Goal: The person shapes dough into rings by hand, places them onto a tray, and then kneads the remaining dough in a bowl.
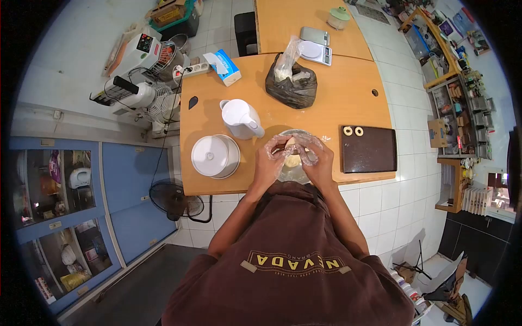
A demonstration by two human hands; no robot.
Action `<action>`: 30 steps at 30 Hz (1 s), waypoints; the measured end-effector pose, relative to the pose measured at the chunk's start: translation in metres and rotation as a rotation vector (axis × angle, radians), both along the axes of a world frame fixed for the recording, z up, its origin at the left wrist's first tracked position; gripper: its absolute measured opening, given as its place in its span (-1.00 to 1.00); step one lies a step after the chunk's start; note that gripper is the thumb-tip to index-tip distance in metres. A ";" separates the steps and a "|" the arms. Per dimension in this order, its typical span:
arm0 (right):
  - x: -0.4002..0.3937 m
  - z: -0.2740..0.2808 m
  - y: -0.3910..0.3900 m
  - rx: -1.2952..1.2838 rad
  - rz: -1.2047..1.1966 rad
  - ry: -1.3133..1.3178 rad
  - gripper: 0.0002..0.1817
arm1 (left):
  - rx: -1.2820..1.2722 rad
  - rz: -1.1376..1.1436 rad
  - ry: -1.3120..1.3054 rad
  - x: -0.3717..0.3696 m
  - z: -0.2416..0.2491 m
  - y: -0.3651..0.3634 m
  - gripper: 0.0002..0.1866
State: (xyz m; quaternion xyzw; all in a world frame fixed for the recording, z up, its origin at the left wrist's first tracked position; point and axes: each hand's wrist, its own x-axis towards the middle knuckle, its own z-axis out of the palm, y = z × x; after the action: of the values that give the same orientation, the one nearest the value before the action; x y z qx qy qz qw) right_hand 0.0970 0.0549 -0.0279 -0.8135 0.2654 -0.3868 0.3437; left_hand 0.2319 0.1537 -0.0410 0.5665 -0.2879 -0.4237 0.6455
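Bright, even indoor light; soft shadows fall toward 7 o'clock. Strong fisheye bending, black corners, slight blur at the edges.

A wooden bench point(348, 92) stands on a floor of white tiles point(402, 195), with a second wooden table point(283, 27) butted against its far end. Blue cabinets point(125, 179) with glass doors line one wall. A black floor fan point(171, 200) sits beside them. Open wooden shelves point(462, 108) crowded with small items stand on the opposite side. The light is even and bright.
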 end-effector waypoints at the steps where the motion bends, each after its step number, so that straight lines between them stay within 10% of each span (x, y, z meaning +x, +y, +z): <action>1: -0.001 0.000 0.000 0.009 -0.003 0.007 -0.76 | 0.003 0.003 -0.009 0.001 0.004 0.001 -0.62; 21: 0.000 0.013 -0.008 0.039 0.135 0.053 -0.60 | -0.034 -0.017 0.013 0.009 -0.010 0.004 -0.67; 30: 0.010 -0.001 0.012 0.757 0.065 -0.352 -0.71 | -0.089 0.119 0.281 0.004 -0.009 0.002 -0.70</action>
State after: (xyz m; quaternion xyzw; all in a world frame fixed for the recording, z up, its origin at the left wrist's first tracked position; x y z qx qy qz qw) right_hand 0.1075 0.0673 -0.0286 -0.5592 0.3001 -0.3839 0.6707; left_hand 0.2362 0.1559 -0.0500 0.4887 -0.1793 -0.4465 0.7278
